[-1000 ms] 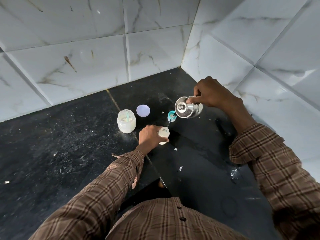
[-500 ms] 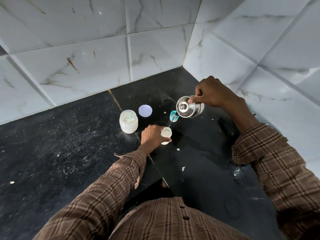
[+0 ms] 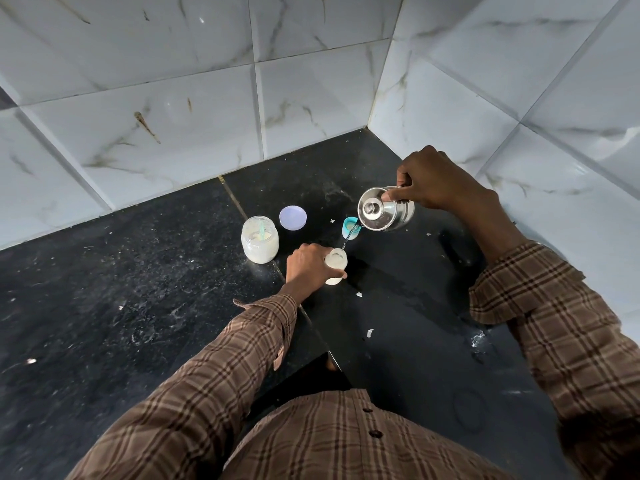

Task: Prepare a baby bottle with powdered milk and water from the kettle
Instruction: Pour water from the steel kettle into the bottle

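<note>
A small open baby bottle (image 3: 336, 263) stands upright on the black counter (image 3: 138, 306), and my left hand (image 3: 308, 266) grips its side. Above and to the right, my right hand (image 3: 433, 181) holds a small steel kettle (image 3: 384, 211) tilted toward the bottle, with one finger pressing near its lid. A thin stream of water (image 3: 348, 239) runs from the spout into the bottle's mouth. The open jar of powdered milk (image 3: 259, 240), with a pale green scoop inside, stands left of my left hand.
The jar's lilac lid (image 3: 293, 218) lies flat behind the jar. A teal bottle cap with its teat (image 3: 350, 227) sits under the kettle's spout. White tiled walls (image 3: 311, 98) meet in a corner behind. Small white flecks and wet patches (image 3: 478, 339) dot the counter.
The camera view shifted slightly. Both hands, the kettle and the bottle hold the same pose, with water still running.
</note>
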